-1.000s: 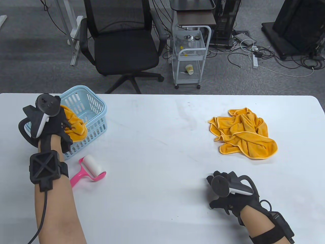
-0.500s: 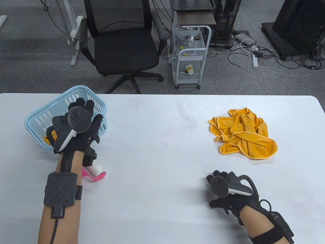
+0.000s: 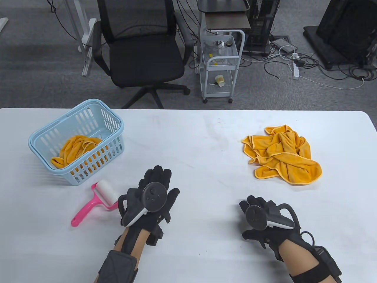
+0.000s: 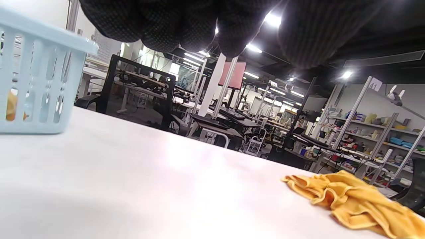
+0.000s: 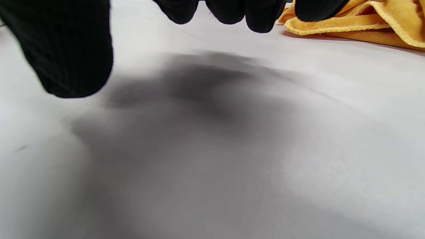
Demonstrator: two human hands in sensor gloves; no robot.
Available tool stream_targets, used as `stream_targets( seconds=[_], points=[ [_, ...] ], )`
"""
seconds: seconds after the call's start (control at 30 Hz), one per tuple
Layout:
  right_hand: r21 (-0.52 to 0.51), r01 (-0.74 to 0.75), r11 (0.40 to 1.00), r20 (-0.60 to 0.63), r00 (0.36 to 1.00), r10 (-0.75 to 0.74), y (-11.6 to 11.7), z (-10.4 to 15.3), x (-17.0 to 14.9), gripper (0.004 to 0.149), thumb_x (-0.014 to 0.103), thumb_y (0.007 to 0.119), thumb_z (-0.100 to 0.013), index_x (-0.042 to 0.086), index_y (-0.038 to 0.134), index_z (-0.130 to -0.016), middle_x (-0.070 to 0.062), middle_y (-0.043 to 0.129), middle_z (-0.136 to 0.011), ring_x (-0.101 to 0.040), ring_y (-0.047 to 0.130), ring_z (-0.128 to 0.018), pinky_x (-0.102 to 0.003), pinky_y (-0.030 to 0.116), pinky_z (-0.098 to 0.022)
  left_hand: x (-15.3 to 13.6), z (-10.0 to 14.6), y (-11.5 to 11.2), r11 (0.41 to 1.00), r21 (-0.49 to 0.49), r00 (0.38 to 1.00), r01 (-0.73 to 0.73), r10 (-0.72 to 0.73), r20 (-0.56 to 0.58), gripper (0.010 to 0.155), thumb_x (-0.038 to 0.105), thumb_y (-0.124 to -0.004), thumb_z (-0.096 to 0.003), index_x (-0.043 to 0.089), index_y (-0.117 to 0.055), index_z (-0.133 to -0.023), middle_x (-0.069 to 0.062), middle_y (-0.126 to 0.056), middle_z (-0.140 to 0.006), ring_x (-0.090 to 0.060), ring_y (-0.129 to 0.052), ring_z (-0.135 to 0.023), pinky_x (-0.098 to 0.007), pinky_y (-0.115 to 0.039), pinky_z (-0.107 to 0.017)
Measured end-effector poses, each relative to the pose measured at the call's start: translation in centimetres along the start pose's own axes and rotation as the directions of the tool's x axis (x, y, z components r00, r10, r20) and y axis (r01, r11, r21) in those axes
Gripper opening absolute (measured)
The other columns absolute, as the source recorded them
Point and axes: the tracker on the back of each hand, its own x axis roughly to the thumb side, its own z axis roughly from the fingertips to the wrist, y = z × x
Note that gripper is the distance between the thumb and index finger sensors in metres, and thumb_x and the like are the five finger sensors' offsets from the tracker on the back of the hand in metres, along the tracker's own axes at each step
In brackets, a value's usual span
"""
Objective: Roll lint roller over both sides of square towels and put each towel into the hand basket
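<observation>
Loose towel [image 3: 282, 154]: soft, light, crumpled (likely drapes); pinch a hemmed corner. Left hand [image 3: 153, 200] fingers straight, empty; right hand [image 3: 262, 221] loosely curled, empty.

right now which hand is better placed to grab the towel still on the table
Right. The right hand is empty and lies nearest the crumpled towel on its side; the left hand sits mid-table beside the lint roller.
</observation>
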Motion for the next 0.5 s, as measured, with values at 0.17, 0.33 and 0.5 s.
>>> stream_targets(
  seconds=[0.17,0.33,0.5],
  points=[
    [-0.075,0.052,0.996,-0.010,0.999,-0.053,0.0,0.1,-0.4,0.099,0.060,0.087,-0.044,0.014,0.034,-0.114,-0.024,0.034,-0.116,-0.053,0.045,-0.104,-0.072,0.051,-0.067,-0.6,-0.2,-2.7,0.989,-0.020,0.989,0.145,-0.145,-0.002,0.065,0.053,-0.075,-0.0507,0.024,-0.061,-0.107,-0.014,-0.049,-0.120,-0.049,-0.055,-0.108,-0.062,-0.056,-0.073],
    [-0.205,0.104,0.973,-0.098,0.987,-0.127,-2.1,0.2,-3.1,0.097,0.058,0.086,-0.045,0.016,0.032,-0.113,-0.023,0.034,-0.116,-0.052,0.044,-0.105,-0.072,0.051,-0.068,-0.7,0.1,-2.8,0.990,-0.004,0.990,0.139,-0.139,0.018,0.065,0.052,-0.076,-0.0503,0.023,-0.062,-0.107,-0.014,-0.050,-0.119,-0.049,-0.055,-0.107,-0.062,-0.056,-0.073],
    [-0.251,0.093,0.964,-0.271,0.949,-0.162,-6.9,-0.7,-7.7,0.095,0.056,0.085,-0.046,0.019,0.030,-0.113,-0.022,0.033,-0.116,-0.052,0.043,-0.105,-0.072,0.050,-0.068,-0.8,0.3,-2.4,0.992,0.012,0.991,0.129,-0.129,0.035,0.065,0.053,-0.075,-0.0502,0.023,-0.062,-0.106,-0.014,-0.050,-0.119,-0.049,-0.056,-0.107,-0.062,-0.056,-0.073]
  ],
)
